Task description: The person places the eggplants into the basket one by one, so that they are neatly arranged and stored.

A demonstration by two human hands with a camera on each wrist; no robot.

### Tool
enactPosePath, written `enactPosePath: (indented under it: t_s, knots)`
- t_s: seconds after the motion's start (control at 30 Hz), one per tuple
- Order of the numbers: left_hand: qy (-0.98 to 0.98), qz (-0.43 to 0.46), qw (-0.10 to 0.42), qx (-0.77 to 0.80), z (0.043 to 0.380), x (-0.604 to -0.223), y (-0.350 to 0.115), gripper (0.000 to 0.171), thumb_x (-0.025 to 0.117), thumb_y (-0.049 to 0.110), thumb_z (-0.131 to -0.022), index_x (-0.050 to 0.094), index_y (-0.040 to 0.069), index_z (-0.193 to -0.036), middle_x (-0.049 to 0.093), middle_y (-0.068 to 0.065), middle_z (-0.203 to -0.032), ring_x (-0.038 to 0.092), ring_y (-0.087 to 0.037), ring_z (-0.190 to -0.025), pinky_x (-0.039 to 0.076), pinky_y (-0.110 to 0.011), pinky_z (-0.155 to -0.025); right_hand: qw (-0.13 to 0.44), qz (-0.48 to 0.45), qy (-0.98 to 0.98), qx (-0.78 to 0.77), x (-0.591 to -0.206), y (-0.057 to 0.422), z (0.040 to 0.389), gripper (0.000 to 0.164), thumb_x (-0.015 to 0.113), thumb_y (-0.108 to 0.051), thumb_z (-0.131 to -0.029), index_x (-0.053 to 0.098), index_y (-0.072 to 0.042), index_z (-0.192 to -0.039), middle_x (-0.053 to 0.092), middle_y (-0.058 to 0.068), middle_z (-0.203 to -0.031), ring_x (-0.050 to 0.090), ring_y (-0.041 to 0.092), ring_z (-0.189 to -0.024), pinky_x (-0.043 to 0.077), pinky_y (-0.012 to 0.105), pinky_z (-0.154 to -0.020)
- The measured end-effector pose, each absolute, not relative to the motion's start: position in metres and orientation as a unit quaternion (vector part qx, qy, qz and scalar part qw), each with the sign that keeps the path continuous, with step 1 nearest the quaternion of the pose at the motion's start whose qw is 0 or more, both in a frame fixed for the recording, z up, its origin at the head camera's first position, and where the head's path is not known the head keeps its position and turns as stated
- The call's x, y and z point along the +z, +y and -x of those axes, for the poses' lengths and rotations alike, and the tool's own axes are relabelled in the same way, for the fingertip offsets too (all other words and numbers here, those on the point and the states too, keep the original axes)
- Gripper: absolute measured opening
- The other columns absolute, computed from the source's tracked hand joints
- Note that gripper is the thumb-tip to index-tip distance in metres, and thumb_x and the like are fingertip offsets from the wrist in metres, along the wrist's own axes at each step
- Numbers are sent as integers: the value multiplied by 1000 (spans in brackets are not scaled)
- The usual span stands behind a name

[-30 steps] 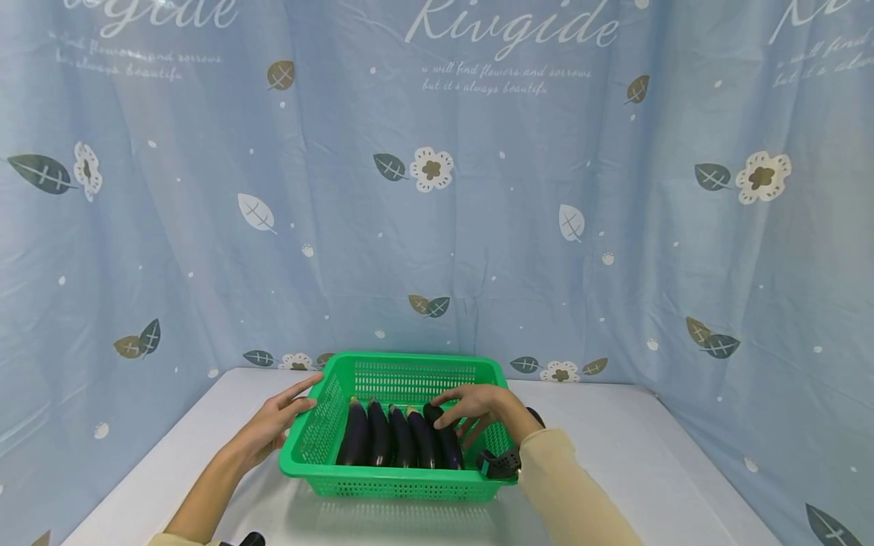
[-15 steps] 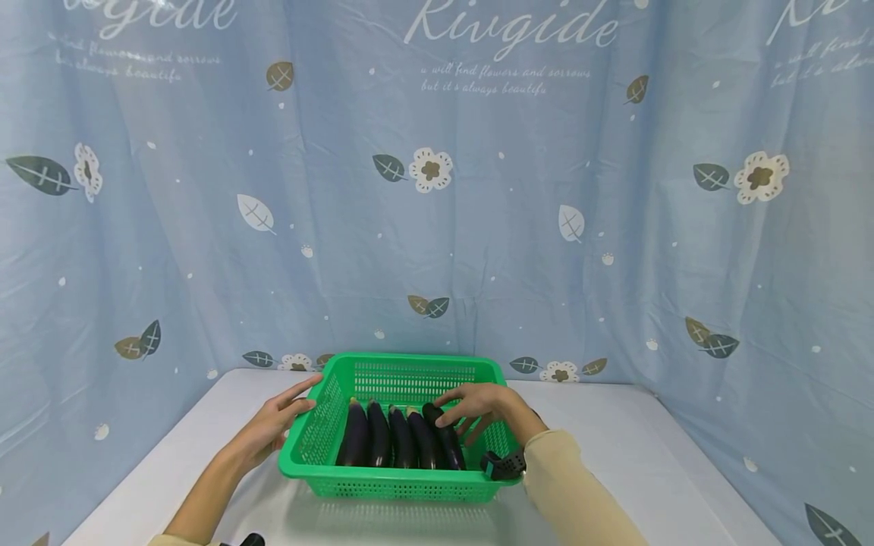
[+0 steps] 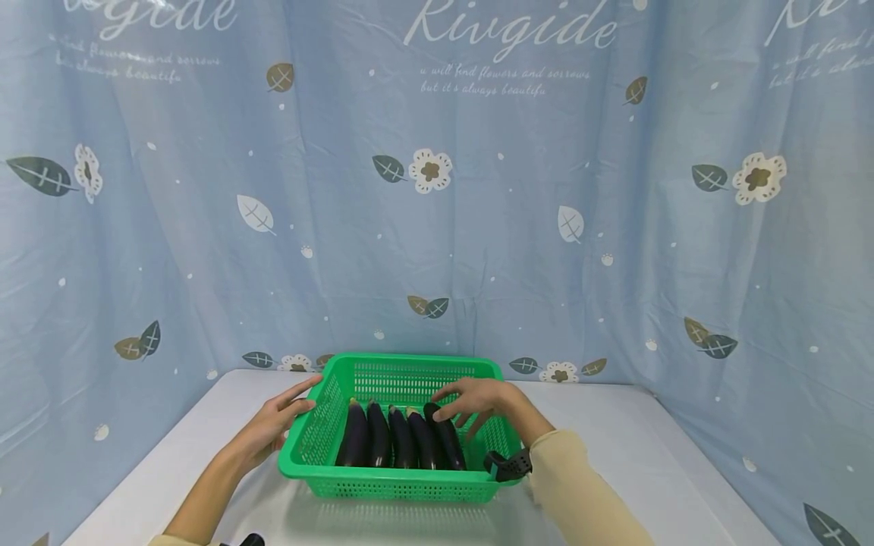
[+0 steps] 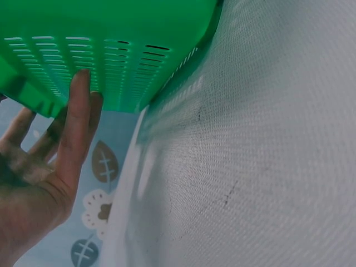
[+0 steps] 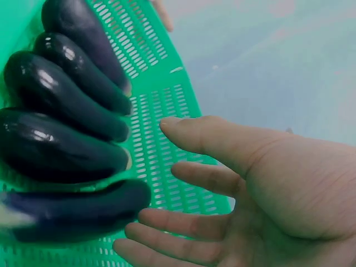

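Several dark purple eggplants lie side by side in a green plastic basket point(image 3: 399, 485). Their ends point toward the far wall of it. My right hand point(image 3: 481, 398) is inside the basket over the rightmost eggplant point(image 3: 445, 436). In the right wrist view the right hand point(image 5: 233, 194) has its fingers spread and loosely extended, fingertips close beside one end of that eggplant point(image 5: 83, 211); whether they touch cannot be told. My left hand point(image 3: 269, 428) rests against the basket's left side. In the left wrist view its straight fingers point(image 4: 78, 119) lie against the perforated outer wall point(image 4: 111, 58).
The basket stands on a white-covered table point(image 3: 614, 455). A blue curtain point(image 3: 437, 250) printed with leaves and flowers encloses the table at the back and both sides. Inside the basket, bare floor shows right of the eggplants.
My right hand has shifted slightly right, its fingers lifting and loosening over the rightmost eggplant. The left hand and basket have stayed in place.
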State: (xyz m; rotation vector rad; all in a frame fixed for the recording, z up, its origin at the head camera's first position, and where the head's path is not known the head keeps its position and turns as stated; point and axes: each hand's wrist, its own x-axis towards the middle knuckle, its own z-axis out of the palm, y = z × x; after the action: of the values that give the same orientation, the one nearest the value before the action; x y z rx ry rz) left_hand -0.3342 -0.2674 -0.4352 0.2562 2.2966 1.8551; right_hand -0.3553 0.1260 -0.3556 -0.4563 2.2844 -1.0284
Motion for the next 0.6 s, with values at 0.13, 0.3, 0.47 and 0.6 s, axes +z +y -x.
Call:
enactPosePath:
  t_s: [0.13, 0.3, 0.47, 0.6]
  knots:
    - [776, -88, 88, 619, 334, -434, -268, 62, 54, 42, -99, 26, 37, -155, 9, -18, -165, 43, -60, -119, 27, -24, -46, 282, 188, 859, -384, -350, 130, 351, 56, 69, -31, -92, 50, -17, -144, 54, 17, -140, 57, 42, -122, 55, 50, -85]
    - [769, -95, 92, 626, 334, -435, -268, 62, 53, 40, -100, 25, 36, -156, 4, -17, -166, 15, -55, -144, 25, -26, -47, 269, 207, 854, -394, -343, 139, 345, 55, 68, -30, -93, 50, -16, -144, 56, 16, -136, 57, 43, -122, 55, 49, -86]
    - [767, -92, 92, 628, 334, -436, -268, 63, 54, 40, -100, 25, 36, -155, 4, -18, -165, 4, -52, -147, 25, -26, -46, 261, 222, 846, -408, -339, 149, 342, 52, 66, -28, -95, 50, -16, -143, 60, 13, -130, 57, 41, -121, 55, 49, -87]
    - [770, -86, 89, 626, 335, -436, -267, 63, 55, 41, -99, 26, 36, -155, 6, -19, -165, 9, -51, -147, 26, -25, -47, 261, 224, 838, -425, -336, 159, 341, 51, 65, -28, -95, 50, -17, -143, 59, 13, -132, 55, 41, -124, 53, 51, -91]
